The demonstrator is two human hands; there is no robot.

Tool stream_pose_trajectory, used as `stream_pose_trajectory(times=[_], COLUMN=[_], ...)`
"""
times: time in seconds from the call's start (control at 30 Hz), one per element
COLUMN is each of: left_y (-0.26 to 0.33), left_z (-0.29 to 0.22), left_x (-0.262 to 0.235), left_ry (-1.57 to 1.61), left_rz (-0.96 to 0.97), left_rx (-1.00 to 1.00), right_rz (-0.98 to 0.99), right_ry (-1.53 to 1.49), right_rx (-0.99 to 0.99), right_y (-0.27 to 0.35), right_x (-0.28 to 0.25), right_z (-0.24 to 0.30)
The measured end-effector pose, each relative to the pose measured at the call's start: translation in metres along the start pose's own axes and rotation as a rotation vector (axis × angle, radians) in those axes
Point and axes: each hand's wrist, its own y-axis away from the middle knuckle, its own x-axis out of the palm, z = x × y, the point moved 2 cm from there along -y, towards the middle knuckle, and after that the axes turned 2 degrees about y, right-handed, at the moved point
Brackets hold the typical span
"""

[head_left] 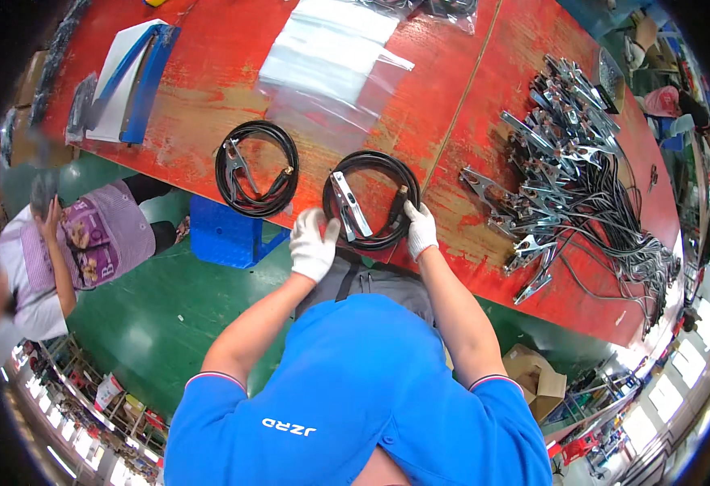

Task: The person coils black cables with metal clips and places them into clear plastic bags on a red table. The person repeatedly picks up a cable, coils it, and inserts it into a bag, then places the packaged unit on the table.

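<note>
In front of me at the table's edge lies a coiled black cable (385, 159) with a silver metal clamp (350, 206) inside the coil and a brass-tipped connector at its right side. My gloved right hand (422, 230) grips the coil's right edge by the connector. My gloved left hand (314, 245) is at the coil's lower left, fingers apart, holding nothing; whether a fingertip touches the cable I cannot tell. Just left of it rests a second coiled black cable (221, 180), also with a silver clamp and a brass-tipped connector.
A heap of silver clamps (561, 154) with black cables (614, 235) covers the red table's (484, 235) right side. Clear plastic bags (331, 49) lie at the far middle. A blue-and-white stand (132, 81) is far left. A blue stool (224, 232) and another person (88, 235) are beyond the left edge.
</note>
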Motion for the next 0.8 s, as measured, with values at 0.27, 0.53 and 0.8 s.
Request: stream_pose_trajectory(times=[0.27,0.53,0.8], left_y=[-0.054,-0.058,-0.074], left_z=[-0.029,-0.043,-0.053], left_x=[0.057,0.067,0.087], left_ry=[-0.403,-0.324,-0.419], left_rz=[0.016,0.028,0.026], left_rx=[0.225,0.220,0.371], right_rz=[-0.369,-0.299,-0.210], right_ry=[1.383,1.530,1.632], right_rx=[-0.358,-0.397,-0.326], right_y=[0.028,0.033,0.031], right_x=[0.050,0.037,0.037], right_z=[0.047,0.044,0.051])
